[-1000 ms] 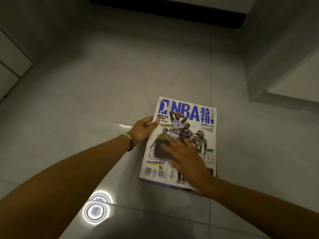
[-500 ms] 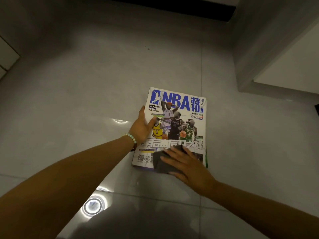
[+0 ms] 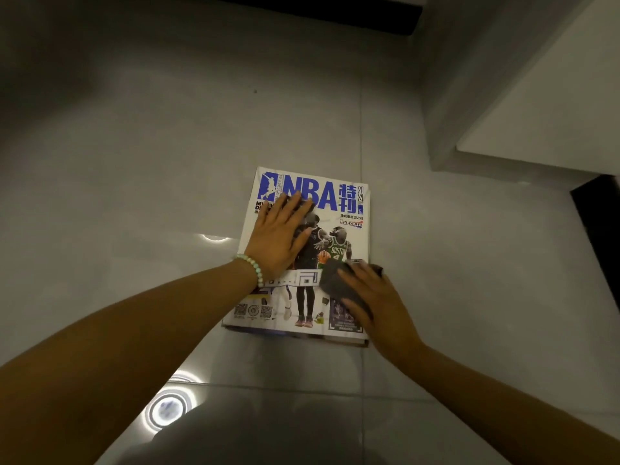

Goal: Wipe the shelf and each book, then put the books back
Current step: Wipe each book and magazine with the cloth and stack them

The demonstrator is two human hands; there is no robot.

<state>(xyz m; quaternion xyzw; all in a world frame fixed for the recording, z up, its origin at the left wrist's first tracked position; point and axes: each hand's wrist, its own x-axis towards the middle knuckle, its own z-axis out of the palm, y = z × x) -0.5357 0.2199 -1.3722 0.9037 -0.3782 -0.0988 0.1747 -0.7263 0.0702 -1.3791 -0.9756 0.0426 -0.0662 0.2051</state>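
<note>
An NBA magazine (image 3: 349, 209) with a white cover and blue title lies flat on the grey tiled floor (image 3: 134, 162), on top of other books whose edges show beneath it. My left hand (image 3: 280, 238) lies flat on the upper left of the cover, fingers straight. My right hand (image 3: 375, 297) presses a dark grey cloth (image 3: 332, 280) onto the cover's lower right part, near the right edge. The shelf itself is not in sight.
A pale cabinet or wall block (image 3: 503, 78) rises at the upper right, with a dark gap (image 3: 600, 236) at the right edge. A dark strip (image 3: 318, 11) runs along the top. A ceiling light reflects on the tile (image 3: 166, 409) near me.
My left hand moved from the magazine's left edge onto the cover, pressing flat. My right hand slid the cloth from the lower middle to the lower right of the cover.
</note>
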